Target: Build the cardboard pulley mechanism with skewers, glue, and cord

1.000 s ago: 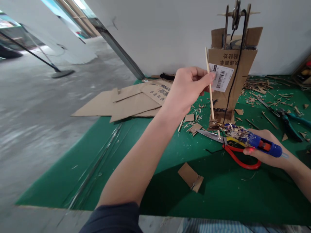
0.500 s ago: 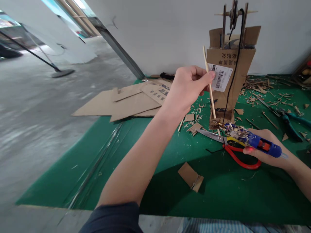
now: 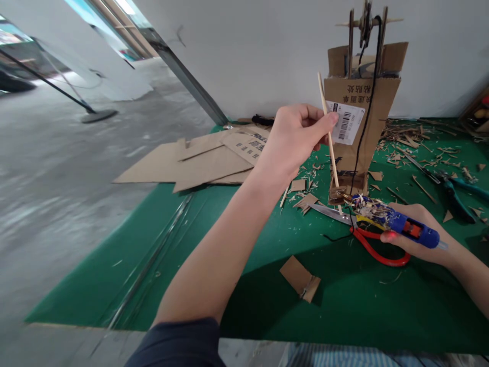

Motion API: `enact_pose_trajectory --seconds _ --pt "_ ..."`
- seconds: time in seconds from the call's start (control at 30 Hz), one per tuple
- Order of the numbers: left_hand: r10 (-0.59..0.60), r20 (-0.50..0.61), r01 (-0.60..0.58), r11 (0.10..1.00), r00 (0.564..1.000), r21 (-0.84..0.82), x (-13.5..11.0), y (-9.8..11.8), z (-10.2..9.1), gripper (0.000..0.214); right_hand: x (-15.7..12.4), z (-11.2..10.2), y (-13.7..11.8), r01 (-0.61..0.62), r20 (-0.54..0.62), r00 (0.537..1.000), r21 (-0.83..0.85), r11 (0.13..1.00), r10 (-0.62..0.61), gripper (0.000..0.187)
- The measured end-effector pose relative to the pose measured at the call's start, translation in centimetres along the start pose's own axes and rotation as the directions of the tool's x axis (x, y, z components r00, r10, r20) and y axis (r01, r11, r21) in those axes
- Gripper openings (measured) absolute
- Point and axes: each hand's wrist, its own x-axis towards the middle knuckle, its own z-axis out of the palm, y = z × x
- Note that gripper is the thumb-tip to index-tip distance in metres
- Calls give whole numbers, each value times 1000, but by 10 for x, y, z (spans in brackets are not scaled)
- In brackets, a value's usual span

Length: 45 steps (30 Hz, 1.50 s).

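My left hand (image 3: 305,127) pinches a thin wooden stick (image 3: 333,160), held nearly upright, with a small brown cardboard piece (image 3: 337,194) around its lower part. In my right hand (image 3: 416,229) is a blue glue gun (image 3: 397,219), covered with stuck-on scraps, its nozzle at the cardboard piece. Just beyond stands a tall cardboard box (image 3: 376,122) with a barcode label, a black cord (image 3: 361,137) hanging down its front from a wheel (image 3: 365,25) on top. Red-handled scissors (image 3: 378,250) lie open under the glue gun.
Flat cardboard sheets (image 3: 214,163) lie at the back left of the green table (image 3: 183,265). Pliers (image 3: 454,196) and many cardboard shreds are on the right. A small cardboard scrap (image 3: 300,278) lies near the front, and clear glue sticks (image 3: 148,262) lie at the left.
Both hands keep their grips and have hardly moved. The glue gun has shifted very slightly left, and the box appears a touch further left.
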Motion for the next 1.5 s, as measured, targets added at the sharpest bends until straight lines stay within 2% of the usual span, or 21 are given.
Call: enact_pose_trajectory --seconds 0.13,0.3,0.37,0.47,0.57,0.63,0.67,0.7,0.73,0.8,0.83,0.93,1.03,1.13,1.23,1.27,1.3,1.37,1.4,1.43,1.5 --pt "7 -5 -7 1000 1000 21 1 -1 0 25 0 -1 -1 45 -31 998 -42 998 -47 37" --pt "39 -27 -39 999 999 11 6 -6 -2 24 -2 -2 4 144 -86 984 -120 982 -154 20" --pt "46 -45 -45 999 998 14 8 -6 -5 25 -3 -6 12 240 -110 956 -245 939 -273 21" --pt "73 -97 -71 997 993 24 10 -3 -11 27 -6 -20 27 336 -80 903 -482 809 -423 28" --pt "139 -131 -138 990 982 17 10 2 -21 25 -11 -43 35 209 -48 937 -718 664 -347 29" --pt "192 -155 -191 981 969 25 9 5 -27 23 -13 -59 35 12 -92 982 -842 539 -167 30" --pt "217 -169 -214 976 962 32 8 7 -29 23 -14 -66 36 -116 -147 989 -872 476 -29 31" --pt "241 -181 -238 970 953 36 7 8 -31 23 -14 -71 36 -241 -213 970 -877 415 113 33" --pt "265 -188 -264 964 946 34 5 9 -31 23 -13 -75 38 -356 -286 930 -862 362 233 36" --pt "313 -182 -317 948 932 8 1 11 -30 23 -11 -78 47 -506 -387 845 -801 319 369 46" --pt "337 -167 -343 939 927 -11 0 12 -29 23 -10 -76 54 -539 -413 828 -772 337 379 52" --pt "387 -94 -392 919 917 -44 -6 14 -23 26 -7 -66 77 -522 -409 849 -746 414 334 53" --pt "360 -32 -361 932 932 -15 -12 17 -16 25 -4 -51 95 -531 -449 846 -760 374 288 49" --pt "274 -1 -273 960 962 53 -18 23 -11 26 -1 -41 99 -547 -501 837 -764 340 221 49" --pt "243 35 -245 967 969 74 -22 26 -7 27 1 -40 86 -503 -538 843 -781 371 11 49" --pt "243 50 -246 967 969 69 -23 26 -6 27 2 -41 79 -447 -516 853 -796 407 -74 49" --pt "243 63 -247 967 968 62 -24 26 -5 28 3 -40 70 -404 -520 839 -793 455 -161 48" --pt "243 85 -248 968 966 43 -24 23 -3 27 4 -36 51 -184 -425 859 -778 600 -287 52" --pt "243 92 -247 968 966 34 -24 22 -1 27 6 -31 41 -38 -369 852 -751 659 -371 56" --pt "244 102 -248 968 964 25 -23 20 0 26 7 -25 32 98 -303 845 -721 685 -440 60" --pt "252 121 -255 967 960 8 -23 17 3 24 9 -10 16 265 -225 813 -678 686 -537 68"
